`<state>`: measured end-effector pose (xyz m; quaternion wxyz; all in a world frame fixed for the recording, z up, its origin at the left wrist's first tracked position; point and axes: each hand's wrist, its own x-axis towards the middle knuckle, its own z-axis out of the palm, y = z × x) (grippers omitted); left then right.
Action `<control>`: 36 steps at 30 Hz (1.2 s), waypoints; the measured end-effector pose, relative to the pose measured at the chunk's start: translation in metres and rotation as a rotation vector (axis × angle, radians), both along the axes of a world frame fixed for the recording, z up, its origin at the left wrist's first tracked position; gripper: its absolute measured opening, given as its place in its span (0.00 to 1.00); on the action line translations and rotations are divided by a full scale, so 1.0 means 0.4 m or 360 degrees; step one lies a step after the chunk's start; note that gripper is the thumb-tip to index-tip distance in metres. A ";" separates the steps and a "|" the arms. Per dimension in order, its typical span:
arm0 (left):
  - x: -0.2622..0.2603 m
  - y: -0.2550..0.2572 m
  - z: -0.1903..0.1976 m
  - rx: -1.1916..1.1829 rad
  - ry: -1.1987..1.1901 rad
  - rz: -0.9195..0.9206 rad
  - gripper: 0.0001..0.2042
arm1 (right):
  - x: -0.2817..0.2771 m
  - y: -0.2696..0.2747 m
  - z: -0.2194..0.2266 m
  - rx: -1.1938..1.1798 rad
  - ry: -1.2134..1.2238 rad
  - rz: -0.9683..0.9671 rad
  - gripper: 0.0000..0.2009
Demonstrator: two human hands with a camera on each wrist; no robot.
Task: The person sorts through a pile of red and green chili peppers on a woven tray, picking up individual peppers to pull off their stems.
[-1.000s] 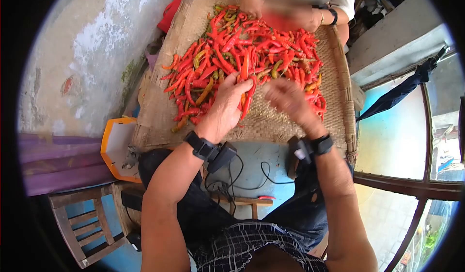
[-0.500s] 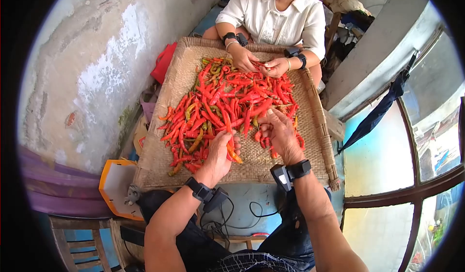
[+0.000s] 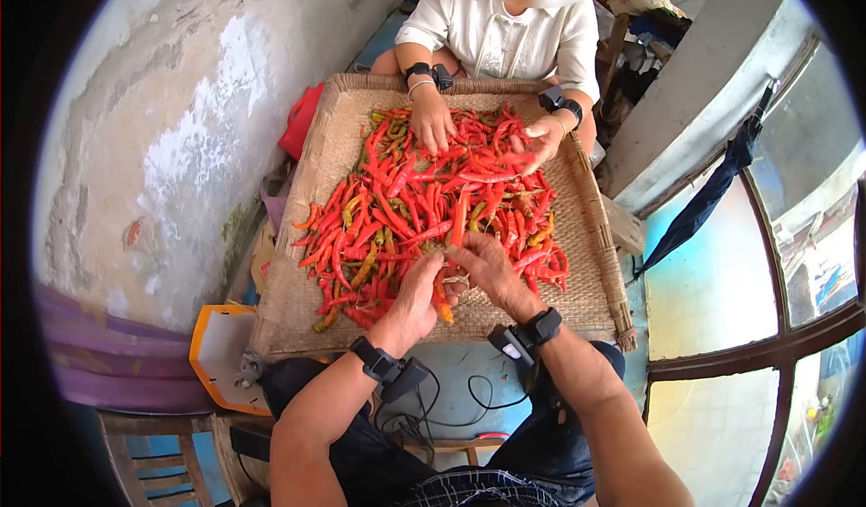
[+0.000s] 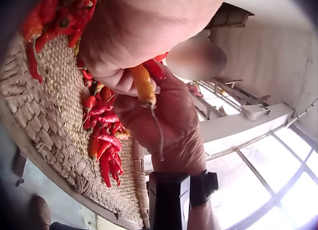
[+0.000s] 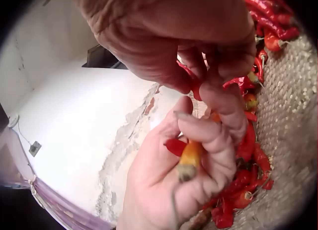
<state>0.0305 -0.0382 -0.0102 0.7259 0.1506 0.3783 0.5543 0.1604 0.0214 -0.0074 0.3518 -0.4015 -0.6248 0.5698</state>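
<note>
My left hand [image 3: 418, 299] grips several chili peppers, among them a yellow-orange chili pepper [image 5: 191, 153] with its stem end sticking out of the fist and a red one beside it. My right hand [image 3: 494, 268] meets the left at the fingertips, over the near part of the pile. A red chili pepper [image 5: 196, 88] is pinched by the right fingers; its far end is hidden behind them in the right wrist view. Red, orange and some greenish peppers [image 3: 379, 227] lie heaped just beyond both hands.
The peppers lie on a woven tray [image 3: 595, 281] with a raised rim. Across it sits a person in a white shirt [image 3: 505, 38], their hands at the far side of the heap. A wall stands left, a window right; black cables [image 3: 487, 399] hang below the tray.
My right hand reached out to the pile on the right, then came back to the left hand. The other person's hands have moved apart. The head view has tilted up since the first frame.
</note>
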 end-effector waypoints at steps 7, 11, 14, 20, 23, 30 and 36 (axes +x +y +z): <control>-0.011 0.000 -0.046 0.0028 0.0056 0.0034 0.08 | 0.045 0.049 0.100 -0.0155 0.0136 -0.0122 0.12; -0.017 0.006 -0.027 0.0105 0.0072 0.0195 0.07 | 0.049 0.081 0.068 0.0043 0.0170 -0.0409 0.16; -0.031 0.027 -0.018 0.0241 -0.0057 0.0463 0.07 | 0.010 -0.009 0.036 -0.0082 -0.0207 0.0104 0.20; -0.040 0.033 -0.005 0.0308 -0.0026 0.0511 0.10 | -0.019 -0.065 0.030 -0.0269 -0.0357 0.0681 0.18; -0.037 0.028 0.015 0.0205 0.0034 0.0516 0.14 | 0.002 -0.054 0.038 -0.0159 -0.0387 0.0736 0.16; -0.043 0.032 0.016 0.0070 0.0123 0.0575 0.15 | 0.051 0.036 0.098 0.0009 -0.0296 0.0196 0.12; -0.047 0.028 -0.032 0.0236 0.0114 0.0396 0.08 | 0.036 0.033 0.068 0.1005 -0.0713 -0.0242 0.23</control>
